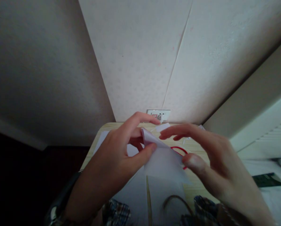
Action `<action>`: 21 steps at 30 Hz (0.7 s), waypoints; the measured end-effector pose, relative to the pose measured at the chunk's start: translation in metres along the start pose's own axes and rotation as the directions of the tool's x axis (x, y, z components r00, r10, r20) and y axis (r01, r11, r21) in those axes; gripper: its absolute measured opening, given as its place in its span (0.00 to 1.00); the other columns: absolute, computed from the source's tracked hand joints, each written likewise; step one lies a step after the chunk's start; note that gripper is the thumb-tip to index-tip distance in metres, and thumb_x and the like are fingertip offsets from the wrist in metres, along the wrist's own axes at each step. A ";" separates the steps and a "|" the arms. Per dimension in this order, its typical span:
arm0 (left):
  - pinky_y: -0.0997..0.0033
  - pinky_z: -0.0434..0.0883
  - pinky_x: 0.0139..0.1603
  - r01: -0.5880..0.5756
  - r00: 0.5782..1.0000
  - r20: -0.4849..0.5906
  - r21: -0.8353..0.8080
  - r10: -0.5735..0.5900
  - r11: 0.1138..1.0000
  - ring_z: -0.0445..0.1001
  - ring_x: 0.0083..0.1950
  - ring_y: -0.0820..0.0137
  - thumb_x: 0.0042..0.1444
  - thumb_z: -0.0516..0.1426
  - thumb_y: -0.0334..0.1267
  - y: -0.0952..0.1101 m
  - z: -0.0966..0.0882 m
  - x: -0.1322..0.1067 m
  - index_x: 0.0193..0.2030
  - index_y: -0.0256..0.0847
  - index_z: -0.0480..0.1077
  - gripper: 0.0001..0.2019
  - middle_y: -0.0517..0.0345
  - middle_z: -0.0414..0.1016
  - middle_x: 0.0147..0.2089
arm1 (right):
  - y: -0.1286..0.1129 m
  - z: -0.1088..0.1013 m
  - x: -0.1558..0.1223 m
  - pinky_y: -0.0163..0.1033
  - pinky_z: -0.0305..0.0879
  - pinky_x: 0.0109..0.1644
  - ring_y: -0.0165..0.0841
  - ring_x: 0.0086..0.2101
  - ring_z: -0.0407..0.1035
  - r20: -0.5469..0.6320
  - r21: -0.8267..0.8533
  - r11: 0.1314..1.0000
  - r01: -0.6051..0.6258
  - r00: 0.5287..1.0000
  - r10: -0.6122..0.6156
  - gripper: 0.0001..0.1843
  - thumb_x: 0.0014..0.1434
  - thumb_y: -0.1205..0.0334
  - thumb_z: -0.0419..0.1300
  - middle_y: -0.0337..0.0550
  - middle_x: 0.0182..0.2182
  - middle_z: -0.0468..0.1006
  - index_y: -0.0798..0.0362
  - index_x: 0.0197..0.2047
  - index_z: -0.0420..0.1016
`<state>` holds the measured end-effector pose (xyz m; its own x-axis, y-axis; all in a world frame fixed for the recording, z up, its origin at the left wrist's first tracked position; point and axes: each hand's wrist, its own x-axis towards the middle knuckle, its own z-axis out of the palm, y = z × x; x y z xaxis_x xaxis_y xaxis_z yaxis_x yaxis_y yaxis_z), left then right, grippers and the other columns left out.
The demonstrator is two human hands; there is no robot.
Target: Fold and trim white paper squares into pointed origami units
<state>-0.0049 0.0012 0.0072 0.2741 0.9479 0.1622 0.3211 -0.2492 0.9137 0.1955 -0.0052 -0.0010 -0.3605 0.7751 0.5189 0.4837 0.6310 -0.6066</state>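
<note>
My left hand point(121, 150) pinches a folded sheet of white paper point(164, 160) near its upper left corner, thumb in front and fingers behind. The paper is tilted above the table, with a folded edge along its top. At the paper's right side is my right hand point(208, 157), thumb and fingers apart; whether its thumb touches the edge I cannot tell. Behind the paper shows a red loop point(180, 149), perhaps a scissors handle, partly hidden. More white sheets point(135, 197) lie beneath on the table.
The light wooden table point(198, 185) stands against a papered wall point(140, 62) with a socket and plug point(161, 117) just above its back edge. A small piece of white paper point(162, 126) lies at the back. A pale cabinet or ledge point(260, 116) rises on the right.
</note>
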 end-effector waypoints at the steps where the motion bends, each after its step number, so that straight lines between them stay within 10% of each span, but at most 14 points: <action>1: 0.79 0.70 0.30 0.007 1.000 0.002 0.016 -0.007 1.000 0.78 0.32 0.73 0.57 0.62 0.32 0.000 0.000 0.000 0.49 0.54 0.70 0.15 0.72 0.81 0.31 | -0.001 0.000 0.003 0.35 0.71 0.38 0.33 0.38 0.78 0.028 -0.014 1.000 -0.012 1.000 0.012 0.19 0.66 0.43 0.57 0.39 0.37 0.84 0.49 0.41 0.79; 9: 0.77 0.68 0.26 0.032 0.999 0.001 0.006 -0.032 0.999 0.77 0.32 0.70 0.58 0.61 0.35 -0.002 0.000 -0.001 0.50 0.54 0.69 0.15 0.69 0.79 0.31 | -0.003 0.001 0.006 0.33 0.64 0.30 0.28 0.27 0.72 0.141 -0.047 0.993 -0.110 0.983 0.115 0.08 0.61 0.61 0.65 0.33 0.27 0.80 0.51 0.31 0.76; 21: 0.81 0.69 0.29 0.023 0.997 -0.067 -0.022 -0.024 1.000 0.79 0.42 0.71 0.56 0.63 0.37 -0.001 0.001 0.000 0.48 0.56 0.71 0.14 0.71 0.80 0.36 | 0.004 0.004 0.007 0.29 0.61 0.26 0.25 0.24 0.68 0.128 0.062 0.982 -0.178 0.977 0.169 0.10 0.63 0.61 0.63 0.31 0.24 0.77 0.50 0.30 0.74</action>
<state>-0.0041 0.0012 0.0055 0.2046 0.9649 0.1647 0.3074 -0.2231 0.9251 0.1919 0.0034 -0.0022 -0.3726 0.8682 0.3278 0.4899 0.4840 -0.7250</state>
